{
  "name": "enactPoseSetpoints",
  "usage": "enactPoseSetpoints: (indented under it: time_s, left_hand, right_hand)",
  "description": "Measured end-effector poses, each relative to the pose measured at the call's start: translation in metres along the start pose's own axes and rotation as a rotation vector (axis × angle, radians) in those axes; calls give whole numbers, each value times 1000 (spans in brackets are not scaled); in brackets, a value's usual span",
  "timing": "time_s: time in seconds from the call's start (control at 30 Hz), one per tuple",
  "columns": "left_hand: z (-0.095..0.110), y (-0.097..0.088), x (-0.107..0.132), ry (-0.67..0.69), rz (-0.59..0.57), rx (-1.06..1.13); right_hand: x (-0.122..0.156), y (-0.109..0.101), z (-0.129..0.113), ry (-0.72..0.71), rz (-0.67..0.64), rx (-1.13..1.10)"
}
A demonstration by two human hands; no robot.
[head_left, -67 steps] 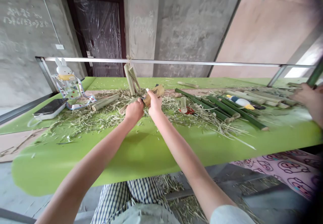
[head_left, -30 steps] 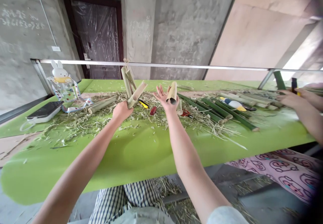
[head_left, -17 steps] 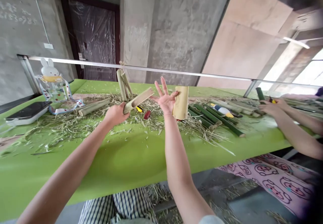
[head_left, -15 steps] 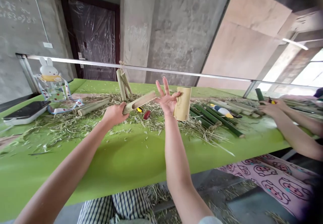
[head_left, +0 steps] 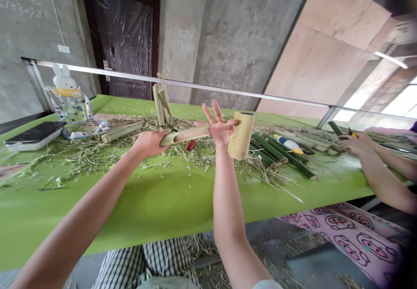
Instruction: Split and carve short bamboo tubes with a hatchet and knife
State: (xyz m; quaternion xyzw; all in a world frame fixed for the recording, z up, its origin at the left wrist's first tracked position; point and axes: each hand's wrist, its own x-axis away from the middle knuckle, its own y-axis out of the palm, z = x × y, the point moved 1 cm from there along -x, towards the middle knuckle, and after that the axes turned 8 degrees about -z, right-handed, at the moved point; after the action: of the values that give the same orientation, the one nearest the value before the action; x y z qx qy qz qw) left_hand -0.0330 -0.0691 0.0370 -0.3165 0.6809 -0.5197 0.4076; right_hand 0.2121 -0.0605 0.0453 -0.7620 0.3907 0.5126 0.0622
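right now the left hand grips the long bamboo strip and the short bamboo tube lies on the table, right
No: the head view shows the right hand holding the short bamboo tube up off the table. The left hand does grip the long bamboo strip.

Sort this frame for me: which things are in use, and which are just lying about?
In use: left hand, gripping a split bamboo stick; right hand, holding a short bamboo tube.
Lying about: green bamboo stalks, phone, rabbit bottle, shavings.
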Motion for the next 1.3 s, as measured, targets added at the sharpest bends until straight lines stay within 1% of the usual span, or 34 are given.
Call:
enactPoseSetpoints:
  time_s: [0.1,0.2,0.3,0.37,0.5,0.6,0.73,0.97,1.07,1.13,1.17,1.23,1.3]
  left_hand:
    - [4,1,0,-4,-18,28]
    - [7,2,1,-12,-34,44]
    - [8,2,0,-7,-49,30]
    - [7,2,0,-11,-50,10]
    - [7,3,0,-22,-48,0]
    - [7,4,0,-28,-51,2]
    - [8,4,1,-39,-70,10]
    - [10,4,1,-50,-43,27]
    - [10,2,0,-63,-41,11]
    - [10,1,-1,-94,-37,5]
    - [9,0,-1,-113,-32,11]
    - [7,-1,-1,-150,-22,46]
    - [4,-2,0,-194,-5,97]
  right_hand:
    - [0,1,1,37,-13,-18]
    - [0,2,1,42,-40,-13]
    - [-1,2,1,36,-93,-21]
    - [-1,2,1,54,-104,-12]
    - [1,6,2,93,-50,19]
    - [1,11,2,86,-33,16]
    - [0,15,5,65,-21,10]
    - [-4,31,3,1,25,6]
    - [-6,27,4,-35,48,-12]
    - [-5,14,8,-20,135,-10]
    - [-4,5,11,13,220,0]
    - [-2,-15,19,157,476,27]
    - [0,-30,28,364,746,42]
